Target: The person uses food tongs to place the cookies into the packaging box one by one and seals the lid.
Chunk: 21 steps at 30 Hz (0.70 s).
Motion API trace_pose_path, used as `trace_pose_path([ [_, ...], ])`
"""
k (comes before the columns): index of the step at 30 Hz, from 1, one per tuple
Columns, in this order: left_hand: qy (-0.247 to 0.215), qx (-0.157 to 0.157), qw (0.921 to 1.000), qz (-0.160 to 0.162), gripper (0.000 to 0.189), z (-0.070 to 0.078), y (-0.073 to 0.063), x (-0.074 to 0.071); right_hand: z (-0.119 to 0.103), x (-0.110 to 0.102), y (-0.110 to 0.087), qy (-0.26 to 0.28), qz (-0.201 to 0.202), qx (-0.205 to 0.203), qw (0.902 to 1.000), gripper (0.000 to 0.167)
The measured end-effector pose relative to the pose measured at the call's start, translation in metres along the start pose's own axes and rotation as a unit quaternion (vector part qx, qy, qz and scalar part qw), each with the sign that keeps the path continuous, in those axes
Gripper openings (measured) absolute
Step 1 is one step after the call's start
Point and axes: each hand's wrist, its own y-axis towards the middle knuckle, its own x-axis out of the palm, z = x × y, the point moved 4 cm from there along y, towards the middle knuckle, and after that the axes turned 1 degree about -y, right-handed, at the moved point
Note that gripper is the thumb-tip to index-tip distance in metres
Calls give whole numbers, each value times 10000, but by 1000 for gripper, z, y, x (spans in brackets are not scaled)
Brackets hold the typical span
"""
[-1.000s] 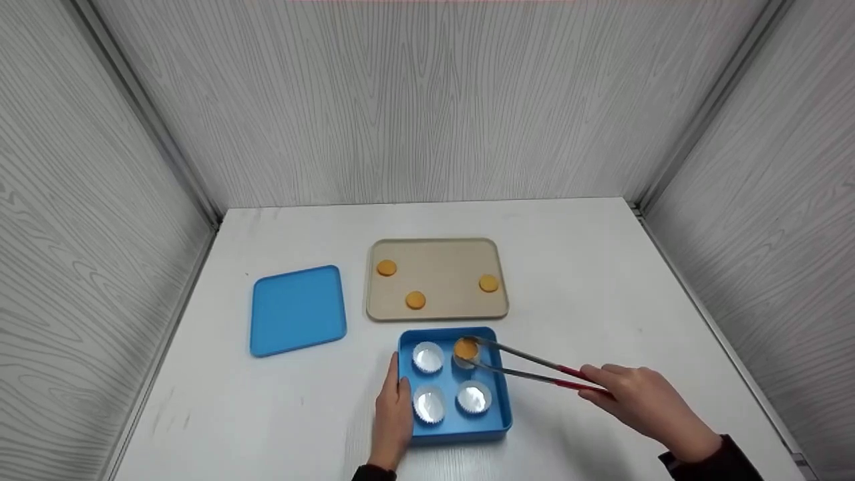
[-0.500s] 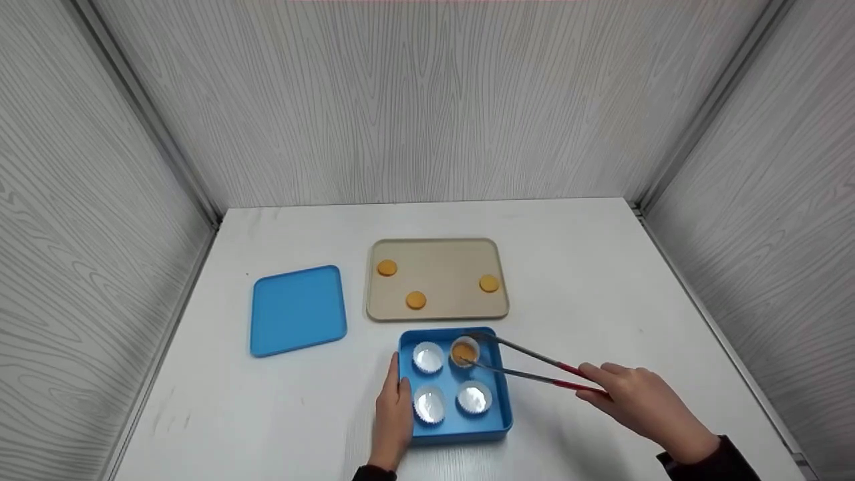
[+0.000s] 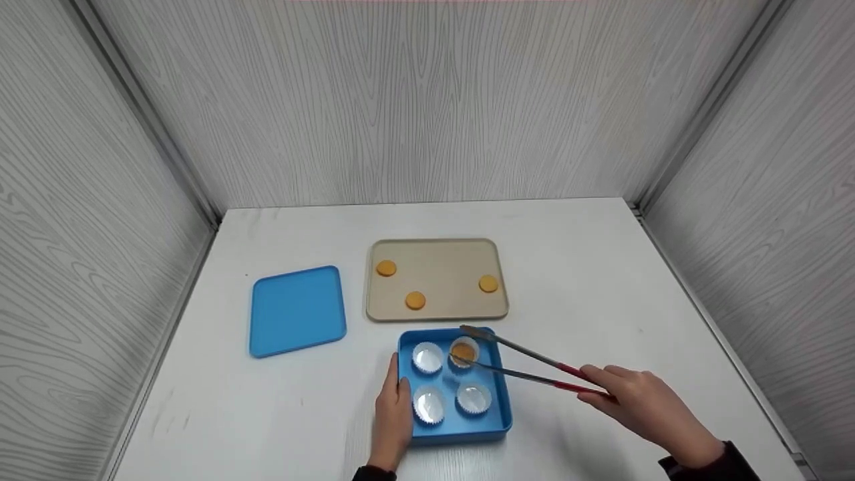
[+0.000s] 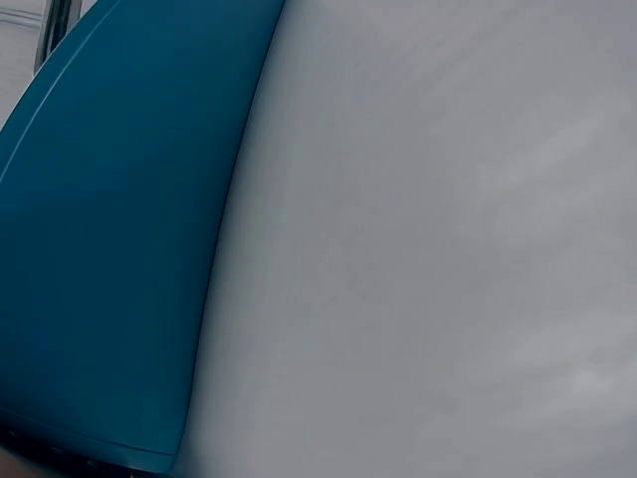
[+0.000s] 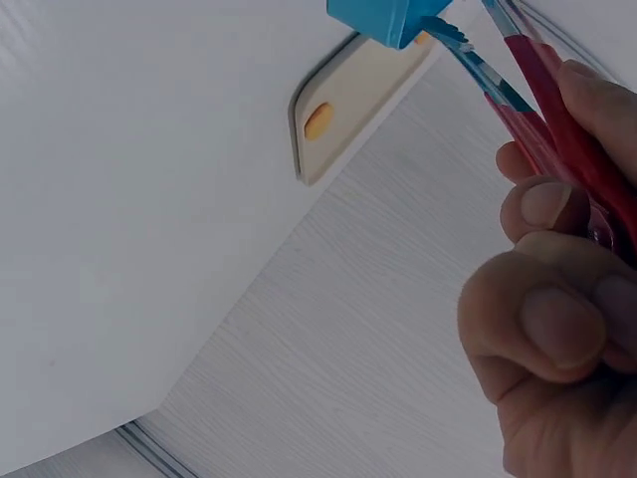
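My left hand (image 3: 393, 414) rests along the left side of a blue box (image 3: 461, 438), its fingers straight against the wall. Inside stand several foil cups, and the back right one (image 3: 475, 361) has a round orange cookie (image 3: 463, 350) in it. My right hand (image 3: 634, 401) grips metal tongs (image 3: 524, 351) by their red handles. The tongs' arms are spread, one tip near the box's back rim, the other over the cookie's cup. In the right wrist view, curled fingers (image 5: 562, 329) wrap the red handles (image 5: 542, 95). The left wrist view has the box's outer wall (image 4: 119, 239).
Behind the box lies a beige tray (image 3: 441, 267) with three orange cookies on it, one of them (image 3: 415, 300) near its front edge. A flat blue lid (image 3: 298, 311) lies to the left. Grey wood-grain panels (image 3: 427, 100) surround the white table (image 3: 601, 280).
The tongs' arms have spread, and the cookie they held now lies lower in the back right cup. The tips have shifted slightly back and left. My left hand and the box stay put.
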Motion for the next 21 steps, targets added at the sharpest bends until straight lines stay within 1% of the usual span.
trace_pose_path([
  [4, -5, -16, 10000, 5, 55, 0, 1, 0, 1, 0, 0, 64, 190, -74, 9998, 41],
  [9, -10, -69, 10000, 59, 55, -2, 2, 0, 4, 0, 1, 131, 461, -179, 9987, 40],
  [12, 29, -108, 9999, 54, 55, -3, 2, 0, 7, 0, 2, 96, 612, -154, 9980, 41],
  [16, 68, -194, 9998, 20, 56, -3, 1, 1, 11, -1, 6, -111, 754, 12, 9971, 43],
  [21, 23, -202, 9998, -10, 56, -2, 1, 1, 20, 1, 12, -371, 821, 323, 9954, 38],
])
